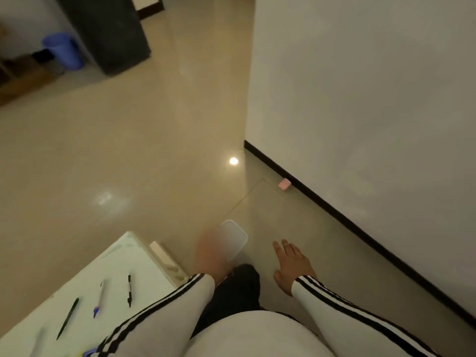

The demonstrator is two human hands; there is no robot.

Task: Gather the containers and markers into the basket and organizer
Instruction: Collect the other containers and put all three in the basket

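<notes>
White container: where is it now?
Head view, bottom centre: the white container is just beyond the blurred left hand, right of the table corner.

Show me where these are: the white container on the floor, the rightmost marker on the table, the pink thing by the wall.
white container (236,236): head view, its visible top.
rightmost marker (129,291): head view, middle of barrel.
pink thing (284,183): head view, its top face.

Wearing white sleeves (360,320) striped in black. Showing glossy beige floor tiles (128,163), a blue bin (63,50), a pink block (284,183), a black baseboard (334,210), a frosted white container (235,235), a black marker (129,291), a dark green marker (68,318), a white-and-blue marker (99,297), a pale white table (123,256).
</notes>
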